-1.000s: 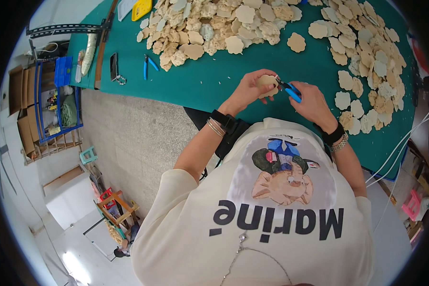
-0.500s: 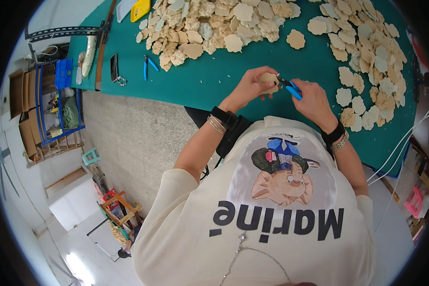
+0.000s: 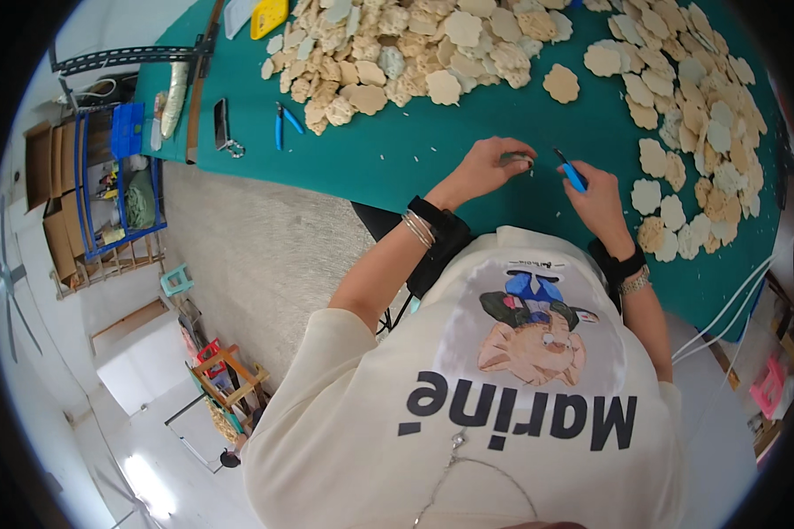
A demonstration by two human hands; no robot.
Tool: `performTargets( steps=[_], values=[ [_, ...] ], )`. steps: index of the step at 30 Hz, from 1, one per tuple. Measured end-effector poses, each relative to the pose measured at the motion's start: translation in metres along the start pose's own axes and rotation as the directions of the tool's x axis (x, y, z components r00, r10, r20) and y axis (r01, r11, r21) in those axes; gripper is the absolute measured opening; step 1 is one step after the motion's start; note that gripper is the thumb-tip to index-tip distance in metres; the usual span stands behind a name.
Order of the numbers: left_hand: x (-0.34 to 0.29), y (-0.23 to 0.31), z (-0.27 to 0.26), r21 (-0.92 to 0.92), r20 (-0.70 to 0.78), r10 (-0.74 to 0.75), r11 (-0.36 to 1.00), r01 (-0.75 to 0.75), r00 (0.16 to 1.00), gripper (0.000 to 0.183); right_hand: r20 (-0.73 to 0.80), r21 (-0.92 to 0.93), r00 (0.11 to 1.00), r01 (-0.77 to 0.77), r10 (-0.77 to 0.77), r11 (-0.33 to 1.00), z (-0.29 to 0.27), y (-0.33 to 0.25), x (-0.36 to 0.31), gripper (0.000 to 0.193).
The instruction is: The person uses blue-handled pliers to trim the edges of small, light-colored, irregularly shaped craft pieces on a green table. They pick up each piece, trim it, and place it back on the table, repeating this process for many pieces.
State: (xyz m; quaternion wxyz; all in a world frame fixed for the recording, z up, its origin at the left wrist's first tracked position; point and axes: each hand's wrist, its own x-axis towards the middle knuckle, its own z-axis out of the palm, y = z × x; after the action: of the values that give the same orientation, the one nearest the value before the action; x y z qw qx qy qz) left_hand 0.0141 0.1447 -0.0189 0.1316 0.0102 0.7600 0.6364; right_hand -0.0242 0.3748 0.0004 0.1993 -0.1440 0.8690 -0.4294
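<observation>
My left hand (image 3: 492,166) is closed on a beige flower-shaped piece (image 3: 520,160), seen almost edge-on and partly hidden by the fingers. A short way to the right, my right hand (image 3: 598,201) grips blue-handled cutting nippers (image 3: 573,175), their dark jaws pointing up and left, apart from the piece. Both hands are over the near part of the green table (image 3: 344,159). Beyond them spreads a big heap of beige and pale scalloped pieces (image 3: 443,86), with a single scalloped piece (image 3: 561,84) lying by itself to its right.
A second heap of scalloped pieces (image 3: 719,137) covers the table's right side. Toward the left lie another pair of blue nippers (image 3: 280,130), a phone (image 3: 220,122) and a yellow tray (image 3: 269,18). Small pale scraps dot the tabletop. A blue shelf rack (image 3: 86,189) stands at left.
The nippers have drawn away from the piece, to the right. My left hand has turned the piece from face-up to nearly edge-on. The whole view has shifted slightly.
</observation>
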Motion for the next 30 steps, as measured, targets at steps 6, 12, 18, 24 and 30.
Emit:
performTargets(
  steps=[6, 12, 18, 24, 30],
  values=[
    [0.028, -0.017, -0.068, 0.924, -0.162, 0.354, 0.382, 0.016, 0.921, 0.049, 0.008, -0.061, 0.999, -0.034, 0.035, 0.998, -0.003, 0.006, -0.001, 0.024],
    [0.033, -0.028, -0.104, 0.911, -0.177, 0.253, 0.408, 0.061, 0.951, 0.048, -0.002, -0.012, 1.0, -0.006, 0.006, 1.0, 0.009, 0.009, -0.004, 0.029],
    [0.008, -0.007, -0.072, 0.105, -0.309, -0.225, 0.957, 0.269, 0.924, 0.03, 0.028, -0.063, 0.994, 0.111, -0.11, 0.992, 0.015, 0.004, 0.002, 0.036],
    [-0.012, 0.016, -0.019, -0.054, -0.011, -0.262, 0.964, 0.261, 0.965, 0.023, 0.065, -0.098, 0.984, 0.169, -0.163, 0.981, 0.02, -0.01, 0.005, 0.038],
    [-0.015, 0.03, -0.011, 0.057, 0.024, -0.254, 0.966, 0.252, 0.967, 0.026, 0.092, -0.152, 0.983, 0.173, -0.16, 0.973, 0.014, -0.019, 0.0, 0.038]
  ],
)
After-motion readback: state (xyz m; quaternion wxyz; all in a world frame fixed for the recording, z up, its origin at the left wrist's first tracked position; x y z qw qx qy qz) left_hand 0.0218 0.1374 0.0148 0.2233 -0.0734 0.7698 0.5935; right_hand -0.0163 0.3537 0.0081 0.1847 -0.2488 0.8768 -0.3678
